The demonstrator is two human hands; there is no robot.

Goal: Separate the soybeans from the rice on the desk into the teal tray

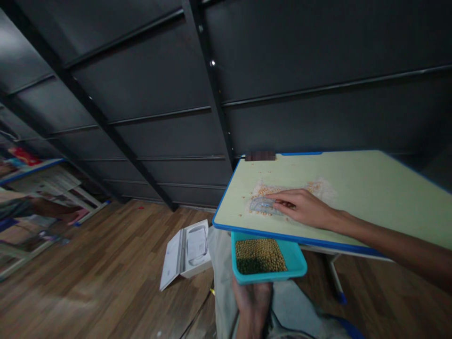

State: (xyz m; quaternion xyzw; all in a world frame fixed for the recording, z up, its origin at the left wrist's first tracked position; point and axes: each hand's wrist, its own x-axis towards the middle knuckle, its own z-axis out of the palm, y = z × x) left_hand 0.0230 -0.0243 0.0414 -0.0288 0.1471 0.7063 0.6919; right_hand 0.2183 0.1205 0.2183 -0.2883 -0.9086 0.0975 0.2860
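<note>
My right hand [302, 205] reaches over the tabletop, its fingers on a clear, half-round plastic piece that looks like a protractor [261, 205]. Yellow beans [264, 190] and pale grains lie scattered around it; another patch of pale grains [323, 188] spreads just beyond the hand. Below the table's near edge, my left hand [253, 299] grips a teal tray [294, 259] from underneath; its fingertips are hidden by the tray. Inside the tray are yellow beans [264, 249] on one side and small dark green ones [252, 266] at the near left.
The pale green table [370, 188] has a blue edge and stands against a dark panelled wall [328, 122]. A dark brown block [260, 156] sits at its far left corner. An opened white box [192, 249] lies on the wooden floor. Another person's leg [52, 210] shows at the far-left table.
</note>
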